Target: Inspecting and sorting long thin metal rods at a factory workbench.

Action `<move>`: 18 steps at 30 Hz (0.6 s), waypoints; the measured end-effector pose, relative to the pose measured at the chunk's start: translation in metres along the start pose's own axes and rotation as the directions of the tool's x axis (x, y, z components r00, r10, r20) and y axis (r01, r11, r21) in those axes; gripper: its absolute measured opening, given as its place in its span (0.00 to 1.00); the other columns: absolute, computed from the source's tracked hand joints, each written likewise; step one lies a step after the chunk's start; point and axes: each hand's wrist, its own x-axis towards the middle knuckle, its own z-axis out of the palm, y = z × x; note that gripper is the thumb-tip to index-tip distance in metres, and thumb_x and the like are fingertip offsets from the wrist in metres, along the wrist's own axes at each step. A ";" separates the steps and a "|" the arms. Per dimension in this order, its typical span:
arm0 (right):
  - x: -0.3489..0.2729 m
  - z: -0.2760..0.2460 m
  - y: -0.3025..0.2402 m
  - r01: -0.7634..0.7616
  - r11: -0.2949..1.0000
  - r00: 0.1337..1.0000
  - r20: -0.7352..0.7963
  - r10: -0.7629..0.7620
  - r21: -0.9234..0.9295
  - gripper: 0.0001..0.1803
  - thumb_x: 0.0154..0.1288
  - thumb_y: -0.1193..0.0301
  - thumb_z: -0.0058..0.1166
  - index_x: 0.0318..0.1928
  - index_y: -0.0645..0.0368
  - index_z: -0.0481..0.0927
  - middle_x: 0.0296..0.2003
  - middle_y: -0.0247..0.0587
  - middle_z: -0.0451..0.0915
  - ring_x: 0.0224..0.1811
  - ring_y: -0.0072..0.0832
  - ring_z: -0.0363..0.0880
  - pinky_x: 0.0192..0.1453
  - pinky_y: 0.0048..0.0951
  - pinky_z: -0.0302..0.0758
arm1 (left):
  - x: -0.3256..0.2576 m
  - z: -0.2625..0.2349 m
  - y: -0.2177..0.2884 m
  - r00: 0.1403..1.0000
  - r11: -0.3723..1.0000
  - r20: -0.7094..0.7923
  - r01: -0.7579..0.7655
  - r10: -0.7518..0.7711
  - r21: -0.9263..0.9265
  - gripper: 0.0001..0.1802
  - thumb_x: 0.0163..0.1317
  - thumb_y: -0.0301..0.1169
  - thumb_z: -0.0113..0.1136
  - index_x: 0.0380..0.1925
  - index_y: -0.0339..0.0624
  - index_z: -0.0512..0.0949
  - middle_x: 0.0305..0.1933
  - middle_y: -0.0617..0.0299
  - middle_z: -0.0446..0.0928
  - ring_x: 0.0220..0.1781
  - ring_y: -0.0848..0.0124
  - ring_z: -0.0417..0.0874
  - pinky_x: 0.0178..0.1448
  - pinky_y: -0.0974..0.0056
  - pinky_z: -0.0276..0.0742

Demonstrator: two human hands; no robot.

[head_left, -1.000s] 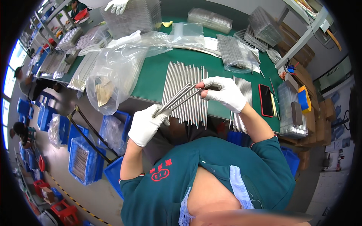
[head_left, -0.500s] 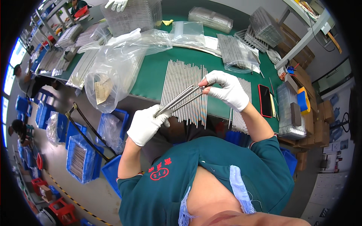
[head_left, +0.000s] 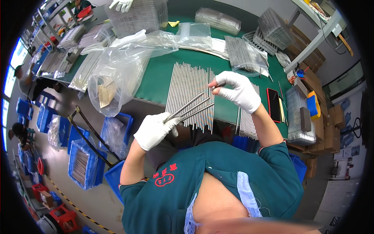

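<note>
My gloved left hand (head_left: 152,131) is closed round a few slim metal rods (head_left: 196,106), whose free ends fan out up and to the right. My right hand (head_left: 235,90), in a white glove with bare thumb and fingertip, is pinched just beyond those ends. Something small and dark shows between its fingers, too little to name. Beneath both hands a wide row of similar rods (head_left: 186,84) lies side by side on the green table (head_left: 156,78), overhanging its near edge. A second row of rods (head_left: 248,126) lies partly behind my right forearm.
A clear plastic bag (head_left: 124,64) lies at the left table edge. Bagged rods (head_left: 238,52) and clear trays (head_left: 274,29) stand at the back right. A red-edged phone (head_left: 274,104) lies at right. Blue bins (head_left: 83,165) stand on the floor; another person's gloved hand (head_left: 121,4) is far off.
The rods in my left hand have spread apart and their free ends have swung slightly down. My right hand has come away from those ends, moving a little right.
</note>
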 end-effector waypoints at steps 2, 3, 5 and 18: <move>0.002 -0.002 -0.004 0.100 0.986 0.994 -0.025 -0.104 -0.131 0.08 0.49 0.78 0.58 0.33 0.62 0.78 0.30 0.35 0.77 0.32 0.21 0.75 0.38 0.21 0.72 | 0.001 0.002 -0.003 1.000 1.000 0.011 0.014 -0.014 0.008 0.17 0.61 0.43 0.45 0.29 0.42 0.77 0.22 0.61 0.77 0.28 0.64 0.79 0.33 0.66 0.71; 0.003 -0.001 -0.006 0.124 0.985 0.992 0.039 -0.121 -0.120 0.08 0.50 0.77 0.58 0.33 0.61 0.78 0.30 0.36 0.78 0.33 0.22 0.76 0.38 0.22 0.72 | 0.001 0.002 -0.003 1.000 1.000 0.011 0.014 -0.014 0.009 0.17 0.61 0.43 0.45 0.29 0.42 0.77 0.22 0.61 0.77 0.28 0.64 0.79 0.33 0.66 0.71; 0.004 0.004 -0.007 0.156 0.984 0.983 0.114 -0.145 -0.090 0.07 0.51 0.75 0.58 0.33 0.60 0.79 0.29 0.36 0.79 0.33 0.24 0.77 0.38 0.23 0.73 | 0.002 0.003 -0.004 1.000 1.000 0.020 -0.002 0.002 0.005 0.17 0.63 0.38 0.45 0.32 0.36 0.76 0.18 0.61 0.77 0.23 0.74 0.78 0.32 0.71 0.71; 0.004 0.007 0.000 0.170 0.947 0.984 0.096 -0.149 -0.272 0.08 0.50 0.70 0.58 0.33 0.57 0.79 0.28 0.36 0.78 0.32 0.28 0.78 0.36 0.25 0.73 | 0.003 0.004 0.002 0.998 0.992 -0.070 0.013 -0.004 0.129 0.17 0.62 0.44 0.45 0.30 0.44 0.78 0.22 0.63 0.77 0.25 0.66 0.77 0.30 0.66 0.71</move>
